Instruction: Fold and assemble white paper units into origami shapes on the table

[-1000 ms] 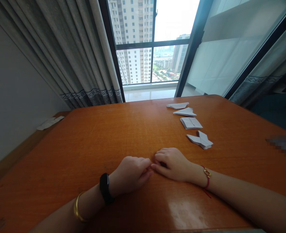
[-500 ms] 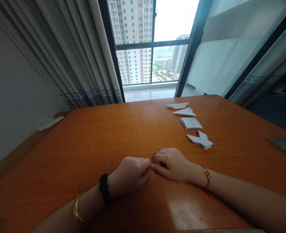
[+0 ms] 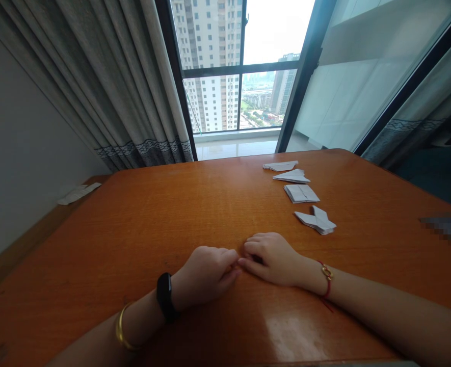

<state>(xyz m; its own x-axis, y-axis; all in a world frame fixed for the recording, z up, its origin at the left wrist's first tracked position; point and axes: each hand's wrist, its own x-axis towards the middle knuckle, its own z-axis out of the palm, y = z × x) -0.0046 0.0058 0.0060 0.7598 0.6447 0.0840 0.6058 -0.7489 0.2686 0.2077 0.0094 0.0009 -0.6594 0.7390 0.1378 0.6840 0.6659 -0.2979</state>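
Observation:
My left hand [image 3: 210, 272] rests on the wooden table [image 3: 152, 214] with its fingers curled in, and nothing shows in it. My right hand [image 3: 269, 259] lies facing it, fingers loosely bent under and a small dark gap beside the thumb; it holds nothing visible. The fingertips of both hands meet or nearly meet. Beyond my right hand is a folded white paper piece [image 3: 317, 220] with crossing arms. Farther back in a row lie a square folded paper [image 3: 301, 193], a pointed paper plane [image 3: 292, 176] and a narrow folded paper [image 3: 281, 166].
A flat white paper or cloth [image 3: 79, 193] lies past the table's left edge. At the right edge is a blurred grey patch [image 3: 449, 229]. Behind the table are a grey curtain [image 3: 133, 92] and a dark-framed glass door [image 3: 290, 117].

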